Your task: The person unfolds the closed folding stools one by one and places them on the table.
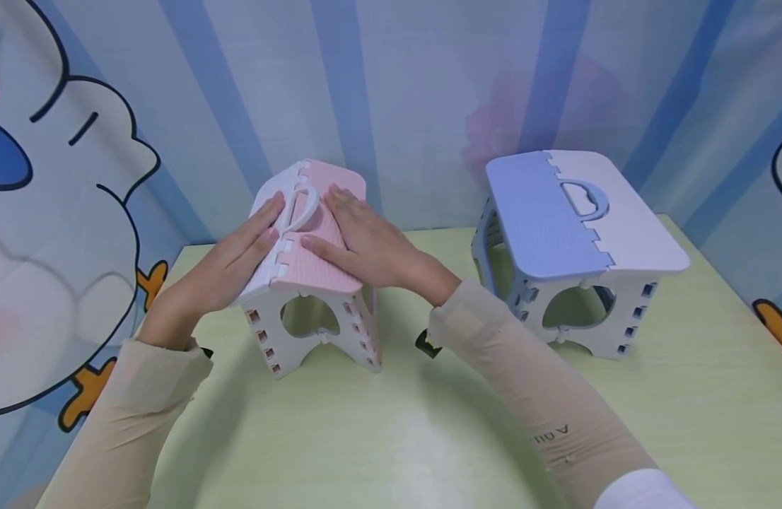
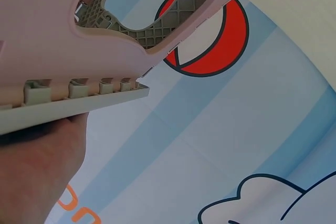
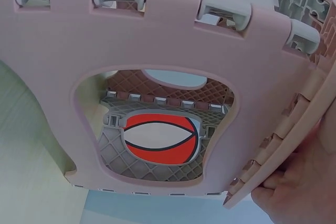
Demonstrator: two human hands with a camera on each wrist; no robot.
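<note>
A pink and white folding step stool (image 1: 321,265) stands partly folded on the table, its top peaked along the middle hinge. The white carry handle (image 1: 310,212) sticks up from that ridge. My left hand (image 1: 228,261) lies with straight fingers on the white half of the top. On the pink half rests my right hand (image 1: 378,247), fingers extended and thumb spread towards the hinge. In the left wrist view the pink side leg (image 2: 47,40) and hinges show close up. The right wrist view looks through the oval opening of the pink leg panel (image 3: 157,45).
To the right, a blue and white folding stool (image 1: 563,212) stands fully unfolded on the pale green table (image 1: 340,438). A striped blue curtain (image 1: 423,127) with cartoon figures hangs behind. A small black object (image 1: 427,344) shows by the right sleeve.
</note>
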